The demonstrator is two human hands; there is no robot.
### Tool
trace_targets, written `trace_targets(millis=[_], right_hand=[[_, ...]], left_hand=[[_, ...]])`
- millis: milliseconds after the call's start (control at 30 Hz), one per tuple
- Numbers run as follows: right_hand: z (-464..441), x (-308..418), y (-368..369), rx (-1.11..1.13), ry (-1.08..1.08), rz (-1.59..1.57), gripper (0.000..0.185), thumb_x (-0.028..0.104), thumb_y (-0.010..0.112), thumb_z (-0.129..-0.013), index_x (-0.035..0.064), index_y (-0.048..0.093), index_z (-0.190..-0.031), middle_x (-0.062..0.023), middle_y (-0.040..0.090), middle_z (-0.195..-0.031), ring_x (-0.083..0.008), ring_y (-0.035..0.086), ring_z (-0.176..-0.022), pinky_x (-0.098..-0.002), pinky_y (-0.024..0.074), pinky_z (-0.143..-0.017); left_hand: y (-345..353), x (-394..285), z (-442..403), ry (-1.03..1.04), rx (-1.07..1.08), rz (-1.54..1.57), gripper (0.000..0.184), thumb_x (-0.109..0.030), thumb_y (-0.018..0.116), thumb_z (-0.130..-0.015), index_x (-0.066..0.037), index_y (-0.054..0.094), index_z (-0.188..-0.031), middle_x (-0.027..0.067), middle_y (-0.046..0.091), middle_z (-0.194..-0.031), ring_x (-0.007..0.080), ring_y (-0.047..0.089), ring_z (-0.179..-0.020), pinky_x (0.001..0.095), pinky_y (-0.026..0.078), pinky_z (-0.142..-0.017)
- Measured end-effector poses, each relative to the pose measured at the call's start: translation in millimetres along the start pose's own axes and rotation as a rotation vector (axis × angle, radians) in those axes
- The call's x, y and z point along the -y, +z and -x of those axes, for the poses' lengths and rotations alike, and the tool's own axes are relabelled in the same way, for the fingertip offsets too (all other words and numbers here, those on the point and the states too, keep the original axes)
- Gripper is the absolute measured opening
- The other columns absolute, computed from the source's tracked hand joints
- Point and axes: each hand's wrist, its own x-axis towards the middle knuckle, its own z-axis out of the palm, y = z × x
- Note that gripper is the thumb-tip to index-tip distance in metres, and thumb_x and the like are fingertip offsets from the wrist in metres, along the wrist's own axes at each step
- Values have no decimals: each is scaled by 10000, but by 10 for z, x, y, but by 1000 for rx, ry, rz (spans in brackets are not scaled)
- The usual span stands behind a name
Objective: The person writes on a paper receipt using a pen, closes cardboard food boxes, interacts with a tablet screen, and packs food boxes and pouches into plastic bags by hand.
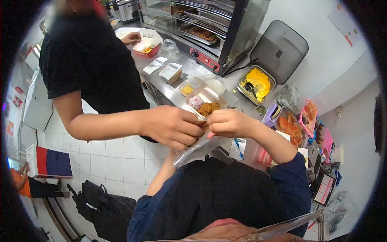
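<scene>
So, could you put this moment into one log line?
right hand: pinching clear bag | left hand: hidden | co-worker's hand: at same bag | beyond: open box holding fried food, wrapped item

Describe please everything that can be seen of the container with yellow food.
The container is squarish with rounded corners and a pale, shiny rim, perhaps metal. It sits open on the counter, right of the display cabinet. Lumpy yellow food fills much of it, with a black utensil resting inside. A grey lid stands raised behind. Nobody touches it.
</scene>
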Motion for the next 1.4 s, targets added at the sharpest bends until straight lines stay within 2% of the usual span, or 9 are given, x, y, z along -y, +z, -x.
trace_targets(millis=[167, 233, 333, 533, 667, 1033, 1067, 1200, 1400], right_hand=[[-42, -113, -23, -71, 15, 50, 224, 193, 656, -774, 43, 491, -749, -78, 531, -806, -263, 548, -715, -353, 445, -609], [-45, -143, 37, -75, 3, 53, 218, 188, 659, -773, 43, 497, -761, -77, 532, -807, -263, 549, -719, -357, 445, -615], [133, -151, 85, -113, 113, 17, 184, 156, 655, -790, 26, 525, -780, -94, 550, -847, -274, 554, -739, -361, 449, -644], [739, 261, -162, -509, 588, -1, 113, 89, 628, -819, -10, 574, -811, -109, 560, -794, -212, 554, -738, -303, 438, -650], [1107, 491, -477, -892, 857, 19, 123, 95, 571, -858, -10, 563, -794, -72, 539, -761, -129, 505, -716, -271, 405, -636], [2410, -362, -416, -1044, 1556, 483, 327, 261, 626, -826, -28, 590, -677, -134, 591, -603, -188, 540, -546, -342, 413, -550], [2667, -508, -280, -1179, 1599, 275, 318, 254, 634, -820, -23, 589, -671, -114, 588, -592, -184, 535, -525, -346, 416, -544], [2517, -637, -64, -1678, 1345, -3, 267, 182, 628, -859, 38, 582, -639, -31, 587, -593, -75, 544, -559, -205, 401, -537], [2113, -998, 17, -1776, 1179, 211, 225, 196, 619, -872, -2, 615, -764, -32, 621, -680, -64, 537, -604, -194, 373, -547]], left_hand=[[80, 304, -214, -10, 130, 41, 597, -389, 632, -807, -115, 446, -1304, 51, 453, -1330, 185, 424, -1204, 340, 302, -1041], [111, 387, -325, -260, 178, 480, 577, -349, 646, -804, -99, 456, -1288, 67, 489, -1294, 193, 473, -1159, 334, 353, -1009], [265, 346, -336, -230, 123, 959, 449, -278, 547, -875, -58, 446, -1253, 90, 510, -1228, 197, 513, -1086, 323, 435, -936], [416, 100, -296, -531, 492, 2156, 605, -467, 359, -925, -46, 303, -1356, 245, 359, -1351, 454, 466, -1135, 535, 462, -880], [381, 158, -207, -581, 553, 1873, 605, -478, 367, -923, -49, 331, -1349, 262, 387, -1329, 397, 487, -1141, 525, 449, -892], [353, 427, 50, -672, 391, 1622, 462, -399, 414, -927, -60, 461, -1238, 193, 511, -1232, 287, 544, -1060, 422, 440, -901], [364, 396, 47, -674, 394, 1582, 456, -396, 415, -926, -62, 464, -1233, 187, 513, -1231, 279, 543, -1057, 415, 436, -902], [442, 324, 20, -698, 383, 1525, 411, -370, 416, -931, -66, 481, -1200, 170, 525, -1218, 261, 542, -1049, 402, 429, -898], [532, 386, 31, -746, 392, 1467, 361, -350, 432, -930, -85, 500, -1166, 159, 548, -1182, 255, 547, -1034, 395, 423, -898]])
